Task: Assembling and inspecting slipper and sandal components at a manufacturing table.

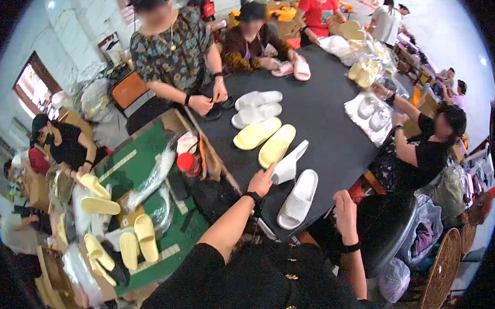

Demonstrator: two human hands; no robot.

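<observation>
The left hand point(261, 181) is reaching out over the black desk point(324, 129), its fingers extended and touching a white slipper point(289, 163) that is lying tilted on its side. A second white slipper point(298, 199) is lying flat just beside it, nearer the desk's edge. The right hand point(345, 208) is resting at the desk's near edge, loosely curled and holding nothing. Two yellow slippers point(266, 139) are lying side by side just beyond the white ones.
</observation>
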